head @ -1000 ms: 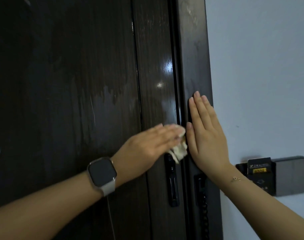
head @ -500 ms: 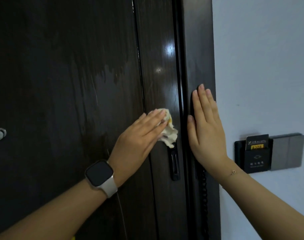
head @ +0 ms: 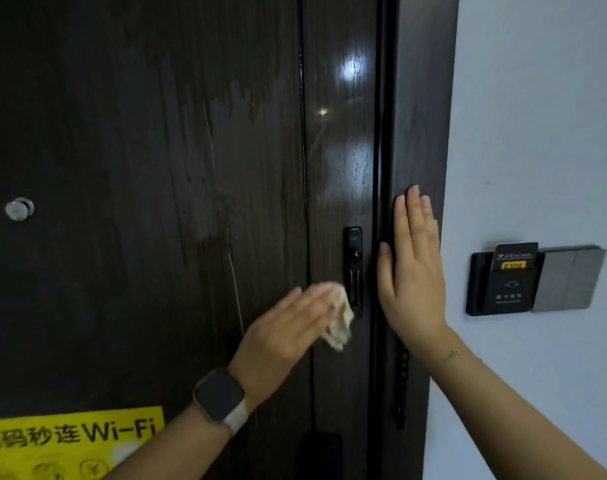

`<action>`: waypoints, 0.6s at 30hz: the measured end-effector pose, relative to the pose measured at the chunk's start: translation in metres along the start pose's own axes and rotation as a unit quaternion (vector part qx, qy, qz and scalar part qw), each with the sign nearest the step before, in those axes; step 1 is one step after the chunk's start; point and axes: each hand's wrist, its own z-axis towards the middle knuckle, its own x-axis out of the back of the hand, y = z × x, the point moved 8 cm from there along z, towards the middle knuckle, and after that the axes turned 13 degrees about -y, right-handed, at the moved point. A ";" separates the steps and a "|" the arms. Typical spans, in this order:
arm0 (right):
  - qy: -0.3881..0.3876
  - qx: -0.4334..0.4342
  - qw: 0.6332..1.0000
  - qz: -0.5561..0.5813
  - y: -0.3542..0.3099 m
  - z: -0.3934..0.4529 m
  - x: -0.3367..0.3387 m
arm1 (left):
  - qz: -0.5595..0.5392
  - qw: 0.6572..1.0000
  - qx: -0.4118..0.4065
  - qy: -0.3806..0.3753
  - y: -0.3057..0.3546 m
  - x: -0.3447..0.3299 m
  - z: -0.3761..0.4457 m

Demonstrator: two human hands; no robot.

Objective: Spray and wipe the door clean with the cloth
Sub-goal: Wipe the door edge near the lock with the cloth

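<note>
Head view: wiping step in hand. My left hand (head: pixel 291 327), fingers flat, presses cloth (head: pixel 340 323) on door (head: pixel 156 168) beside latch plate (head: pixel 353 268). My right hand (head: pixel 412 271), flat and holding nothing, braces on frame (head: pixel 423 98). Next, probably: sweep over wet streaks (head: pixel 222 188) up-left.

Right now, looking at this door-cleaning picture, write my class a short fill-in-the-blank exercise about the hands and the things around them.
1. The left hand presses the cloth flat against the ____.
2. The right hand rests with straight fingers on the door ____.
3. A smartwatch sits on the ____ wrist.
4. The sticker at the door's lower left is ____ in colour.

Missing words: door; frame; left; yellow
</note>
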 end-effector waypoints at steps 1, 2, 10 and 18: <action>0.000 -0.001 1.000 0.000 0.000 0.000 0.000 | -0.010 0.999 0.021 0.027 -0.012 0.015 0.013; 0.001 -0.002 1.000 0.000 0.000 -0.001 0.000 | -0.019 0.997 0.047 0.055 -0.026 0.031 0.028; 0.001 -0.006 1.000 -0.001 -0.002 -0.002 0.001 | -0.068 0.993 0.047 0.084 -0.047 0.057 0.075; -0.005 0.010 0.999 0.046 -0.032 0.004 0.006 | -0.050 0.997 0.019 0.061 -0.063 0.072 0.023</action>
